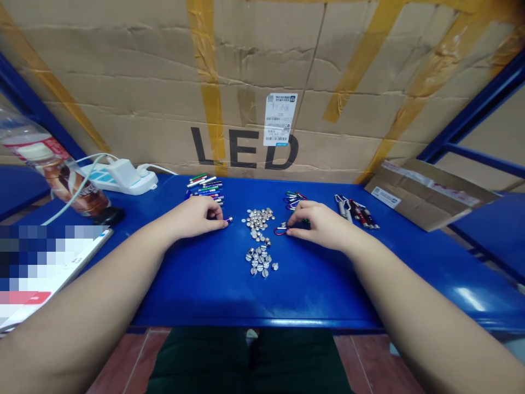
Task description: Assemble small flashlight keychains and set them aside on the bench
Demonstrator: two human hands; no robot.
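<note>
Reaches over blue table (197, 284) with right hand (318, 223) and left hand (197, 218). In right, pinches red clip (280, 233) by one end, with loop out past grip toward middle. In left, pinches small purple tube (228, 220), with shiny tip out past grip. In between, little silver bits (258, 219).

Left fingers (220, 224) pinch a purple tube (230, 219), right fingers (293, 232) a red carabiner (281, 229).

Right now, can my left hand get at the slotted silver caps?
Probably yes: only blue tabletop separates the left hand from the slotted silver caps, though its fingers hold a purple tube.
</note>
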